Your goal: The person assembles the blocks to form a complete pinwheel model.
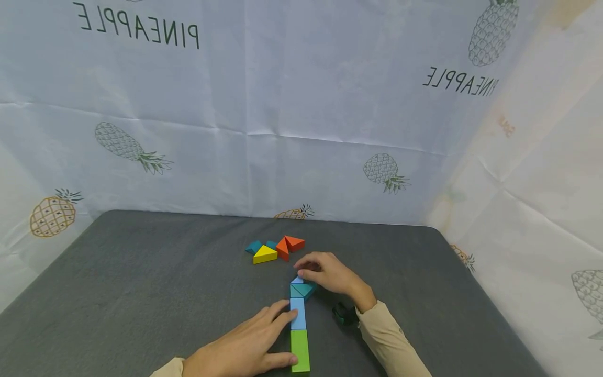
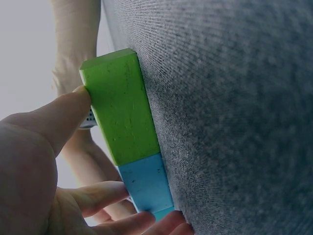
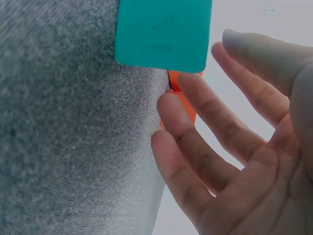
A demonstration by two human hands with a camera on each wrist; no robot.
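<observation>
A row of wooden blocks runs away from me: a green block (image 1: 300, 351), a blue block (image 1: 298, 314), teal triangular blocks (image 1: 302, 289) and a small light blue triangle (image 1: 297, 280) at the far end. My left hand (image 1: 249, 340) lies along its left side. Its thumb (image 2: 78, 105) touches the green block's edge, and its fingers, fairly straight, rest at the blue block. At the far end hovers my right hand (image 1: 330, 272), fingers loosely bent beside the light blue triangle. In the right wrist view, those fingers hold nothing and a teal face (image 3: 164, 36) stands near them.
Beyond the row sits a loose group: a yellow triangular block (image 1: 265, 255), orange triangular blocks (image 1: 282, 248) and teal ones (image 1: 254, 246). A small black object (image 1: 345, 314) is by the right sleeve. The dark grey tabletop (image 1: 165, 277) ends at a pineapple-print cloth (image 1: 292, 173).
</observation>
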